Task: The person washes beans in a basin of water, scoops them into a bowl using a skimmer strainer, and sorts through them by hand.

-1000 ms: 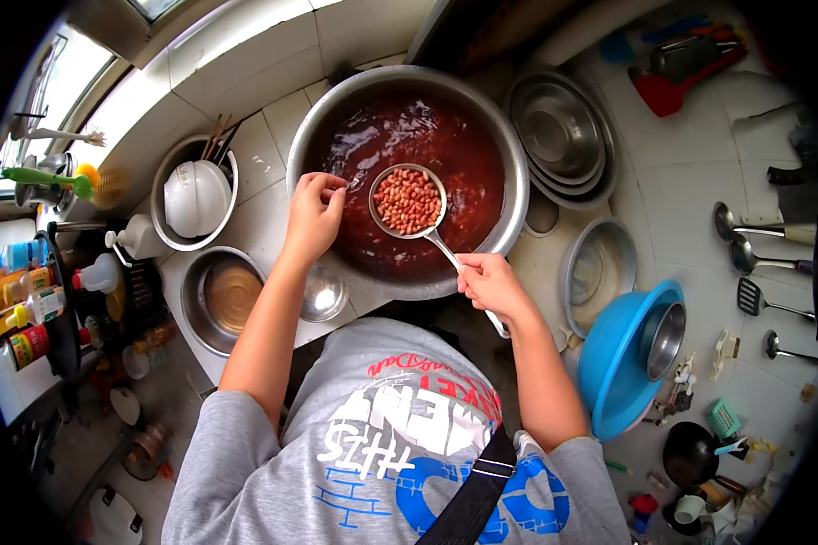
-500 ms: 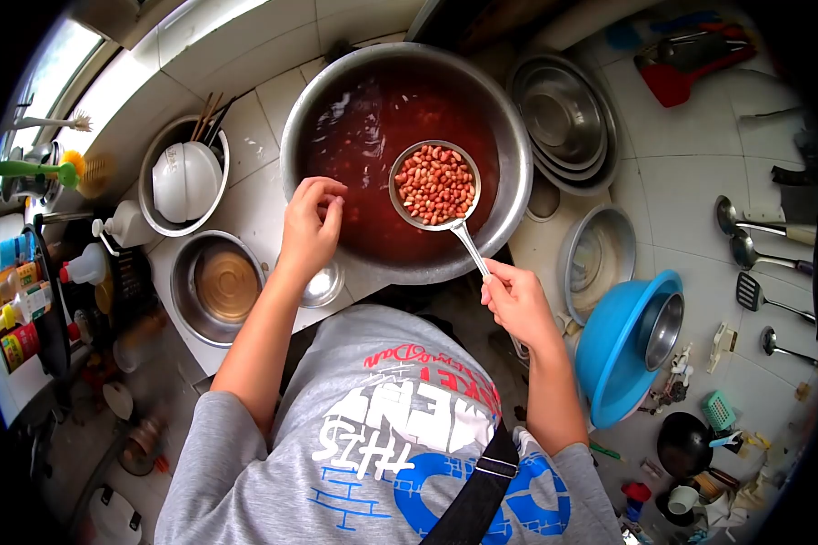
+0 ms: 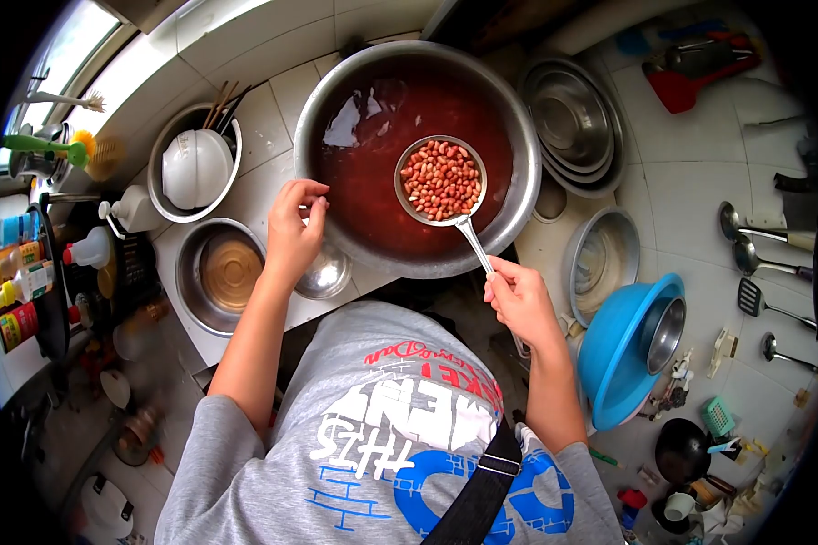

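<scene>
A large metal basin point(image 3: 523, 136) holds dark red liquid. My right hand point(image 3: 518, 295) is wrapped round the long handle of a round ladle point(image 3: 471, 238), whose bowl is full of reddish-brown beans or peanuts point(image 3: 441, 180) and hangs over the liquid. Near the basin's left rim is my left hand point(image 3: 297, 222), fingers bent and apart, with nothing in it. Below that hand a small shiny metal bowl point(image 3: 324, 275) stands on the counter, partly hidden by my forearm.
At left stand a metal bowl with white bowls point(image 3: 195, 169) and chopsticks, and a metal pot point(image 3: 184, 272). Nested metal basins point(image 3: 568, 123), another metal basin point(image 3: 602, 259) and a blue basin point(image 3: 609, 354) are at right. Utensils point(image 3: 759, 259) hang on the tiled wall.
The ladle has moved right and slightly up from its place a second ago, with my right hand on it. My left hand has shifted left, away from the basin's rim.
</scene>
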